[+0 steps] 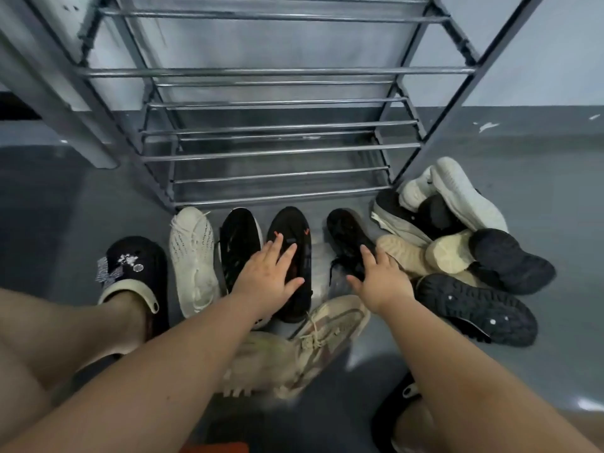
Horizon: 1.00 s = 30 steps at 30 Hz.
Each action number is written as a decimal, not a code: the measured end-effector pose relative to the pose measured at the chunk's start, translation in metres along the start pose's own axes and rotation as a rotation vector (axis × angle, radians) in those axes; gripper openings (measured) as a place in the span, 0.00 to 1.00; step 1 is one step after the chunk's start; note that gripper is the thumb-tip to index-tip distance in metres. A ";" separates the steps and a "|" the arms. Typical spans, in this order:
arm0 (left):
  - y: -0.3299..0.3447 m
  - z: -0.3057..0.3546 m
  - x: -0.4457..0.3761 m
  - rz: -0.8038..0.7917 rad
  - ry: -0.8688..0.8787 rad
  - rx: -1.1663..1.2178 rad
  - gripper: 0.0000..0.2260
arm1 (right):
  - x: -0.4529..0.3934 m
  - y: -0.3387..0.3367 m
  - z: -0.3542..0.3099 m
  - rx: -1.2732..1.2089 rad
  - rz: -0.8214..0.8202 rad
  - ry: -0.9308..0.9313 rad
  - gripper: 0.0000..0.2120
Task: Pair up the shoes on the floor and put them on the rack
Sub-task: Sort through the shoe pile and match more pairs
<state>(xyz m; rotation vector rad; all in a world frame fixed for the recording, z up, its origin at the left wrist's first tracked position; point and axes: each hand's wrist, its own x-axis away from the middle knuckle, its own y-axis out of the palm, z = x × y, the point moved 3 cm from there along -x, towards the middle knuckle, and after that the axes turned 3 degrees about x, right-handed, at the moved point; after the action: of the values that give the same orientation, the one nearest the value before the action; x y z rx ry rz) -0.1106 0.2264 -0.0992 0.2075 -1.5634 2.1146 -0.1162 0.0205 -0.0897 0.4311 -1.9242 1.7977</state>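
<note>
Shoes line the floor before the metal-barred rack [261, 152]: a cream knit [192, 259] and black knit ones, toes toward it. I see my left hand [268, 276] spread flat on an orange-marked black shoe [289, 233], my right hand [380, 279] open on a laced black shoe [346, 233], neither gripping.

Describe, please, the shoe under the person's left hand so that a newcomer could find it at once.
Start at the metal shoe rack; a row of shoes lies on the floor before its lowest bars. The black sneaker is third from the left, under the open left hand. Only it has small orange marks.
</note>
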 end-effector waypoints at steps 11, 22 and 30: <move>-0.033 0.132 -0.045 -0.011 0.288 -0.019 0.31 | 0.009 -0.106 0.123 0.086 0.207 0.054 0.33; -0.041 0.191 -0.117 -0.081 0.400 -0.196 0.31 | -0.014 -0.130 0.222 0.289 0.015 0.011 0.34; -0.055 0.211 -0.181 -0.165 0.399 -0.244 0.31 | -0.088 -0.094 0.257 -0.119 0.007 0.209 0.35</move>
<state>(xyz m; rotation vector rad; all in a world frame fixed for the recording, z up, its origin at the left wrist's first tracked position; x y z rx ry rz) 0.0363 -0.0120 -0.0557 -0.1567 -1.4858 1.6931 -0.0244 -0.2508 -0.0660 0.1887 -1.8756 1.6501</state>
